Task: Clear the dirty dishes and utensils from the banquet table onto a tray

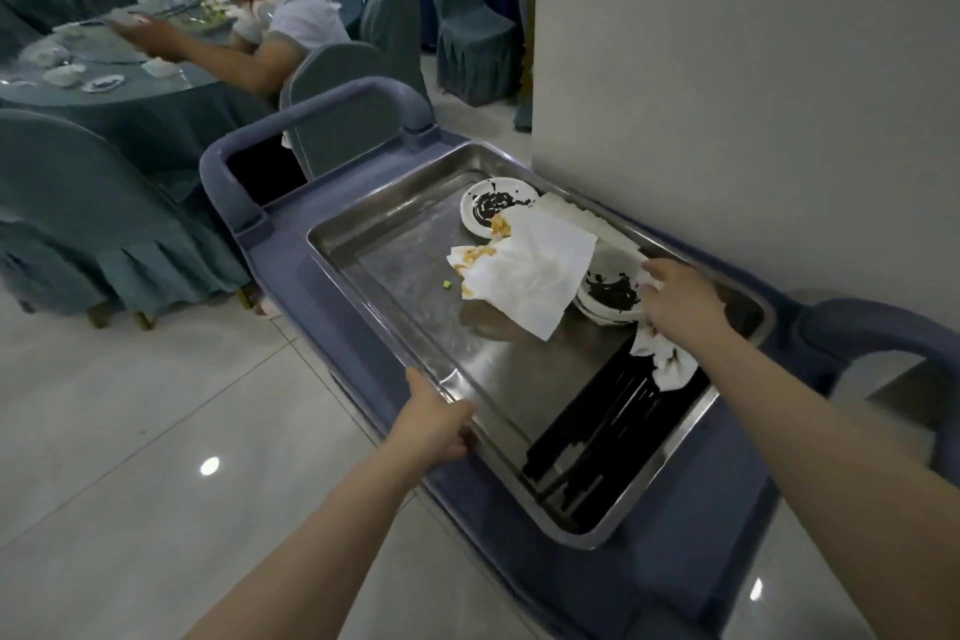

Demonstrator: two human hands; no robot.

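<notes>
A steel tray [395,270] lies on a blue-grey cart [322,307]. My left hand [434,418] grips the tray's near left rim. My right hand [680,299] reaches over the tray's right side, fingers on the rim of a stack of white dishes [610,299] smeared with dark sauce. A stained white napkin [530,270] covers the tray's middle. Another sauce-smeared plate [496,205] sits at the far end. Dark chopsticks [597,426] and a crumpled napkin [670,364] lie at the near end.
The cart stands against a white pillar [727,94]. At the far left a round banquet table [104,68] with dirty dishes has a person [260,16] leaning over it. Covered chairs [78,213] ring the table. Tiled floor [156,431] spreads on the left.
</notes>
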